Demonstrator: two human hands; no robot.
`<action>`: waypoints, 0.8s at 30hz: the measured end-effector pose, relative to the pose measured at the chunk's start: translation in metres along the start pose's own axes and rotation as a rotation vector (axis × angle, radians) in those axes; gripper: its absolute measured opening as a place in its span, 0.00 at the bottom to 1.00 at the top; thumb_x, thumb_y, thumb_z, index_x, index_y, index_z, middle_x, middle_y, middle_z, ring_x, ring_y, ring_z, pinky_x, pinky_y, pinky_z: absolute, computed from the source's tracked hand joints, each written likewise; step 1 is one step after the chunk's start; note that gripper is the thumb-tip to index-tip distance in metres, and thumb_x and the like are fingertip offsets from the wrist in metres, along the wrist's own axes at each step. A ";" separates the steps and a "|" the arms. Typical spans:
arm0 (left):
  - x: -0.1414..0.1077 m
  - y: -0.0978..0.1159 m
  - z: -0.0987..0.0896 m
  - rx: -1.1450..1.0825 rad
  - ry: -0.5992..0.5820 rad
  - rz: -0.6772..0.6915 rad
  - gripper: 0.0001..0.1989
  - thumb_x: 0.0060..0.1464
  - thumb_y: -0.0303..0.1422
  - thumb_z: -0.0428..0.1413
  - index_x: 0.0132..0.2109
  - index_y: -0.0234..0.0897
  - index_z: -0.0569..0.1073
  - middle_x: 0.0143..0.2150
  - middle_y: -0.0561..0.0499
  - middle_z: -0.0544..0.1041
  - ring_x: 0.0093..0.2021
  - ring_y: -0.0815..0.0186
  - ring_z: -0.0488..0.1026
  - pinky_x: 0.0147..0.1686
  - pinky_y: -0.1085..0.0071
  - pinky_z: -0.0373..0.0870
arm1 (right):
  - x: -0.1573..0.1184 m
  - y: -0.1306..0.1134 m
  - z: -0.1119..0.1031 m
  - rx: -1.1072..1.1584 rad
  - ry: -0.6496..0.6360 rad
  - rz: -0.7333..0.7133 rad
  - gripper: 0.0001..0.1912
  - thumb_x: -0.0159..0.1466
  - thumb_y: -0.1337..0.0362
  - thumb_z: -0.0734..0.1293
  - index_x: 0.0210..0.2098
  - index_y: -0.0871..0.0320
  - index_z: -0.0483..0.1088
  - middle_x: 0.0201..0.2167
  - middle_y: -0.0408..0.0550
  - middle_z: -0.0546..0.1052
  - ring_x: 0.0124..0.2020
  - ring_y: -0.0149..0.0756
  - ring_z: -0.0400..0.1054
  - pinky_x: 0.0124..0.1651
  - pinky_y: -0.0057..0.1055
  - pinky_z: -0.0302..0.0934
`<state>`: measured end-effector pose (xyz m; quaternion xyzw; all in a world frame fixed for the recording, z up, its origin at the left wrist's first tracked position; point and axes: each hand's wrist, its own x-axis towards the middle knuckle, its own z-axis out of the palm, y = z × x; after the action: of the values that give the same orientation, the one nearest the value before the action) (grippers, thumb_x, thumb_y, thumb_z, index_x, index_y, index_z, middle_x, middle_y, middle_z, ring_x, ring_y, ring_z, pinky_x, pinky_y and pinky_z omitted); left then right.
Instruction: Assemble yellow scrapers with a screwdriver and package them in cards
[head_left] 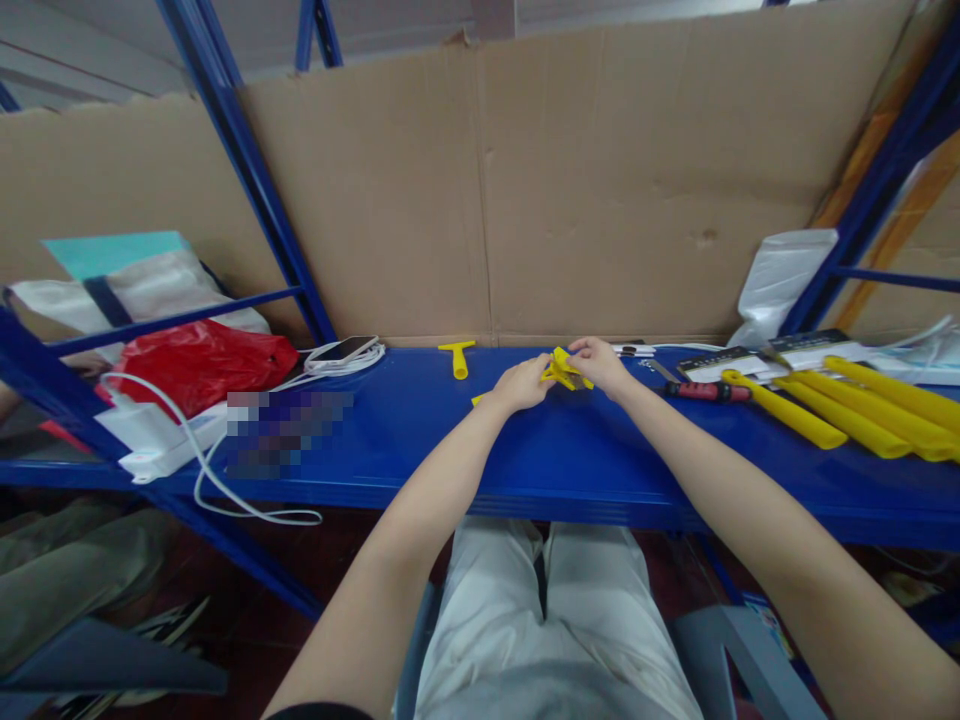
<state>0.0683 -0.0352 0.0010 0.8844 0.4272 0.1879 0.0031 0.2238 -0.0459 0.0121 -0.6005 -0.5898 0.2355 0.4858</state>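
Both my hands meet over the middle of the blue table [420, 430]. My left hand [523, 384] is closed on a yellow plastic piece [560, 368] from its left side. On the right of the same piece, my right hand [595, 364] pinches with thumb and fingers close together. Small details of the piece are too small to tell. A bit of yellow shows under my left wrist. Farther left, a yellow T-shaped piece [459, 358] lies on the table near the cardboard.
Yellow handles [795, 412], a red and black tool [709, 391] and black-and-white boxes [724, 364] lie on the right. On the left are a phone [346, 350], white cables, a power strip [169, 452] and a red bag [202, 362]. Cardboard [600, 190] stands behind.
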 end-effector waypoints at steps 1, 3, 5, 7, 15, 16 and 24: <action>0.000 0.001 -0.001 -0.001 -0.005 -0.005 0.18 0.61 0.32 0.50 0.57 0.36 0.63 0.56 0.41 0.73 0.55 0.58 0.71 0.51 0.63 0.68 | 0.000 0.001 0.001 -0.018 0.002 -0.012 0.11 0.54 0.75 0.65 0.37 0.61 0.67 0.21 0.41 0.72 0.21 0.25 0.63 0.25 0.21 0.57; -0.001 0.002 -0.002 -0.003 -0.012 -0.011 0.17 0.61 0.32 0.50 0.56 0.36 0.63 0.55 0.41 0.74 0.55 0.57 0.72 0.51 0.63 0.68 | 0.001 0.002 0.003 -0.050 -0.001 -0.033 0.10 0.54 0.74 0.64 0.36 0.61 0.67 0.21 0.41 0.72 0.21 0.25 0.63 0.26 0.21 0.58; -0.002 0.003 -0.002 -0.003 -0.017 -0.015 0.16 0.61 0.32 0.50 0.56 0.36 0.62 0.55 0.41 0.74 0.54 0.56 0.72 0.50 0.62 0.68 | 0.001 0.003 0.003 -0.067 -0.005 -0.048 0.08 0.55 0.73 0.64 0.35 0.61 0.67 0.22 0.42 0.73 0.21 0.26 0.64 0.27 0.22 0.58; -0.002 0.003 -0.002 -0.001 -0.018 -0.016 0.16 0.61 0.33 0.50 0.56 0.36 0.62 0.54 0.40 0.74 0.54 0.56 0.72 0.49 0.63 0.68 | 0.002 0.004 0.004 -0.073 -0.011 -0.056 0.07 0.55 0.73 0.64 0.34 0.61 0.67 0.23 0.43 0.74 0.21 0.26 0.64 0.28 0.22 0.59; -0.001 0.003 -0.003 -0.012 -0.023 -0.030 0.18 0.61 0.33 0.50 0.57 0.35 0.61 0.52 0.39 0.75 0.52 0.56 0.74 0.47 0.64 0.69 | 0.002 0.005 0.005 -0.070 -0.037 -0.073 0.05 0.57 0.73 0.63 0.33 0.60 0.67 0.23 0.43 0.74 0.21 0.26 0.65 0.26 0.22 0.59; -0.001 0.003 -0.003 -0.013 -0.022 -0.034 0.18 0.61 0.33 0.50 0.57 0.35 0.61 0.52 0.40 0.75 0.52 0.56 0.74 0.47 0.64 0.69 | 0.001 0.005 0.005 -0.078 -0.037 -0.076 0.05 0.56 0.73 0.63 0.33 0.60 0.67 0.23 0.43 0.74 0.20 0.26 0.65 0.26 0.22 0.58; -0.003 0.002 -0.004 0.007 -0.011 -0.005 0.15 0.61 0.32 0.49 0.55 0.39 0.63 0.54 0.43 0.75 0.54 0.57 0.72 0.48 0.65 0.68 | 0.001 0.006 0.004 -0.247 0.007 -0.170 0.05 0.55 0.72 0.64 0.32 0.60 0.71 0.31 0.47 0.77 0.29 0.30 0.70 0.33 0.25 0.62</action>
<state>0.0671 -0.0397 0.0042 0.8844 0.4300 0.1814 0.0028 0.2233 -0.0423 0.0061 -0.6043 -0.6614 0.1170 0.4285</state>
